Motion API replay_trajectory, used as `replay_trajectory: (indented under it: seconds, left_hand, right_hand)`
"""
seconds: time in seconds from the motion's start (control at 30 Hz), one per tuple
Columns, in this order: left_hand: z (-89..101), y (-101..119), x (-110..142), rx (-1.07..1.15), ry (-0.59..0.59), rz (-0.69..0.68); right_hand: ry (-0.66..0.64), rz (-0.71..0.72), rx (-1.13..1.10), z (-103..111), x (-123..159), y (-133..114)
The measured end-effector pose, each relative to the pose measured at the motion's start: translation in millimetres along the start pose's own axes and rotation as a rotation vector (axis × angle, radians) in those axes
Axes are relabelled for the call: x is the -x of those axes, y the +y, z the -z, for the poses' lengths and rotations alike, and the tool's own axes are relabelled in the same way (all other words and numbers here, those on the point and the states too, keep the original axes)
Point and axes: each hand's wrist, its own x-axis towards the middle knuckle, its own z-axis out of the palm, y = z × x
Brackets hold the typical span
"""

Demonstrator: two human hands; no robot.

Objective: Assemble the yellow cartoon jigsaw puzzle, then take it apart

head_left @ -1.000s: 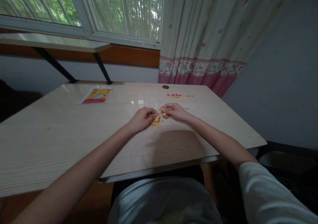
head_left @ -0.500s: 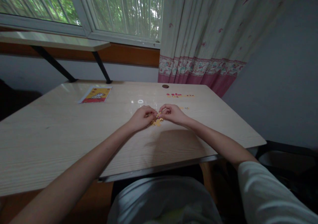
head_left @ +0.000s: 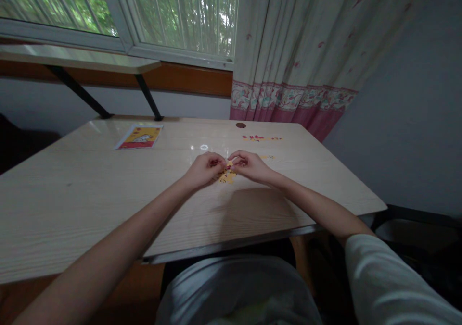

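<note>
My left hand (head_left: 208, 168) and my right hand (head_left: 251, 165) meet above the middle of the table. Both are closed in a pinch, fingertips close together around small yellow jigsaw pieces (head_left: 229, 164), one with a dark red patch. Just under the fingertips lie more yellow pieces (head_left: 227, 177) with dark markings, bunched on the tabletop. My fingers partly cover them, so which piece each hand grips is hard to separate. A few yellow pieces (head_left: 269, 157) lie just beyond my right hand.
Red and yellow pieces (head_left: 262, 138) form a row farther back on the wooden table (head_left: 108, 195). A yellow and red picture card (head_left: 140, 137) lies at the back left. A raised shelf (head_left: 83, 59) stands behind it, and a curtain (head_left: 288, 75) hangs at the back right.
My hands have shifted very slightly at the pieces, both still pinching. A yellow piece with a dark red patch now shows more plainly between the fingertips.
</note>
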Motion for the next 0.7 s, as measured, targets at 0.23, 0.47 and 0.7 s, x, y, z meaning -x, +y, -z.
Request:
replay_trajectory:
  seconds: [0.23, 0.47, 0.7]
  left_hand:
    - [8.0, -6, -1, -0.144, -0.052, -0.016]
    - [10.8, 1, 0, -0.217, -0.016, -0.058]
    - [-0.3, 0, 2, 0.079, -0.023, 0.012]
  right_hand:
    - [0.050, -0.014, -0.034, 4, -4, 8]
    - [0.066, -0.073, -0.136, 4, -5, 8]
    - [0.092, -0.047, -0.220, -1, -4, 7]
